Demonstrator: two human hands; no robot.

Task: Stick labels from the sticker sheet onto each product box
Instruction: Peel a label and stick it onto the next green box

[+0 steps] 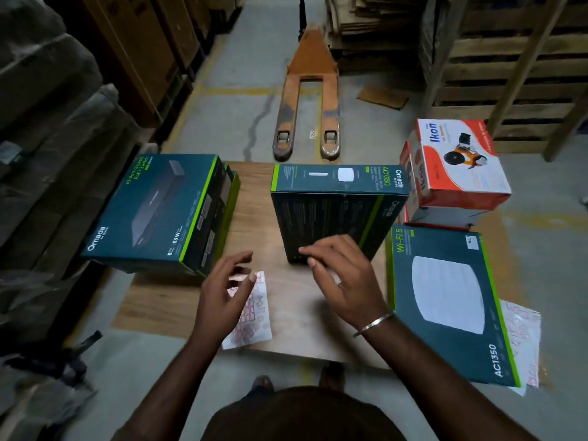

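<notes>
- at centre frame, on the wooden worktop (254, 202), a dark teal access point box (334, 218) stands on edge, its back panel facing the camera.
- right hand (343, 281) over the lower part of that box, fingers spread and fairly straight, tips on or just above the panel near its bottom edge; contact not certain. holds nothing, though whether a label is under the fingertips i cannot tell.
- left hand (226, 288) lower centre-left, fingers loosely parted, hovering over the sticker sheet (251, 316); not gripping it. some blur here.
- sticker sheet lies flat on the worktop near its front edge, red print, partly covered by the left hand.
- other boxes: a switch box (152, 211) tilted on a stack at left of frame; a flat wi-fi box (445, 300) at lower right with a small white label (471, 241) at its upper corner; an orange and white box (458, 163) at upper right. a second printed sheet (521, 332) pokes out beneath the wi-fi box.
- step, as judged: between labels, either pressing one down on the standing box or reaching for the next off the sheet.
- next move calls for: left hand pinning the sheet, a fingertip pinch to peel one label, then the box steadied so it doesn't tip when pressed.
</notes>
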